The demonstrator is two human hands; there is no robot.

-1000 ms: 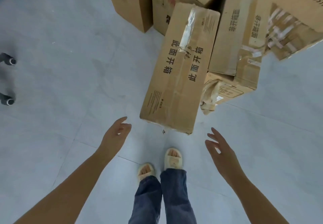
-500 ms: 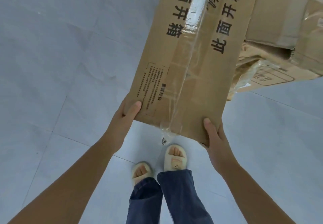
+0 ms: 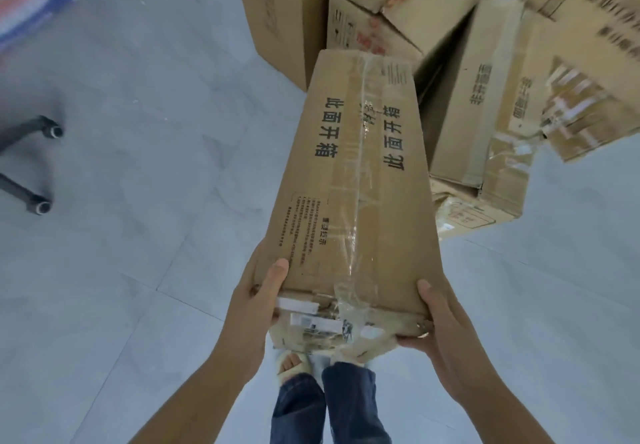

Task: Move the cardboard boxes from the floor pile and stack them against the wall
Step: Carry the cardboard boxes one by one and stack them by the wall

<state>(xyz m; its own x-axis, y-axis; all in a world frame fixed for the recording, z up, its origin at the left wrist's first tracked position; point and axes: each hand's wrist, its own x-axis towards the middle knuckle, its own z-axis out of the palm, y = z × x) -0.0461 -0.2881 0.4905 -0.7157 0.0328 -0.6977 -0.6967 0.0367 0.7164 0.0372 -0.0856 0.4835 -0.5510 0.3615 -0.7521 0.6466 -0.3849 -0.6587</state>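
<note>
1. The long box is up off the floor. The near end is in the person's hands. The far end points at the pile of boxes and looks close to it, but I cannot tell if it touches.

2. The left hand holds the near left corner. Its thumb lies on top of the box and its fingers curl under, out of sight.

3. The right hand holds the near right corner. Its thumb is up along the side and its fingers are tucked under the bottom edge.

4. The near end of the box is torn. Loose clear tape and a ripped flap hang there. I think that end could give way or open, because both hands hold just where the card is weak.

5. Both hands are at one end only. The box is long, so the far end may dip and pull out of the grip.

6. The far end could bump the pile. The boxes there lean on each other, so a knock might make some slide or fall.

7. The box hides the person's feet, and they wear open slippers. A dropped box would land near the toes.

8. A chair leg with wheels sits on the floor to the left. The person could trip on it if they walk that way without looking.

9. The wall is not in view, so I cannot tell how far the carry is.
</note>
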